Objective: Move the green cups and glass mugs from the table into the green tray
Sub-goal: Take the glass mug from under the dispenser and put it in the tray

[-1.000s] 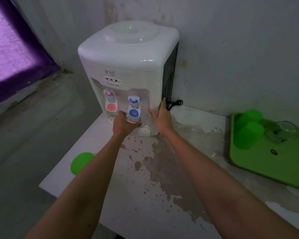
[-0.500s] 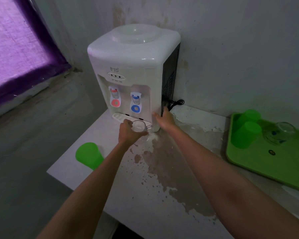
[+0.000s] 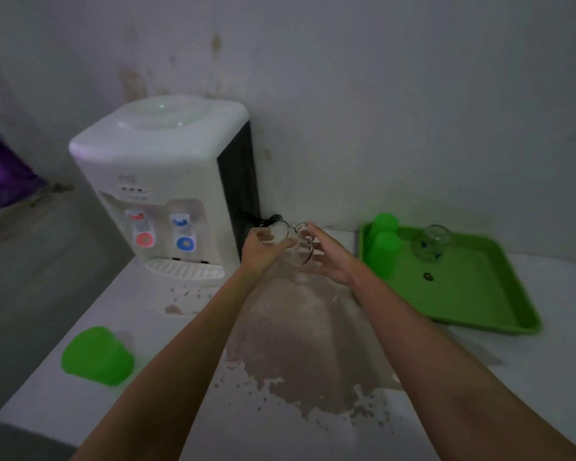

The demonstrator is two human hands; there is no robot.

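Status: transfer in progress, partly complete.

Items already in place: the flat green plastic tray [image 3: 479, 294] sits on the white, stained tabletop [image 3: 313, 361] at the right. I count two green plastic cups at its near-left corner, one cup [image 3: 384, 223] behind the other cup [image 3: 383, 252], both apparently mouth-down, and one clear glass mug [image 3: 431, 242] just beside them toward the rear of the tray. A small dark spot lies on the tray floor; I cannot tell what it is.

Item in hand: my left hand [image 3: 263, 246] has its fingers wrapped around a second clear glass mug [image 3: 291, 244], lifted off the tabletop in the space between the white tabletop water dispenser [image 3: 167, 181] and the tray. The mug's handle points right. My right hand [image 3: 330, 254] is at that handle side with fingers extended and spread, not clenched; I cannot tell whether it touches the glass, as the frame is blurred there.

Items outstanding: one green plastic cup [image 3: 97, 356] lies near the front-left edge of the tabletop, well apart from the tray.

Assessment: I judge three items are delivered, one is in transit, and one is untouched. Remaining work as I read it: set the held mug into the tray, then retrieve the front-left cup.
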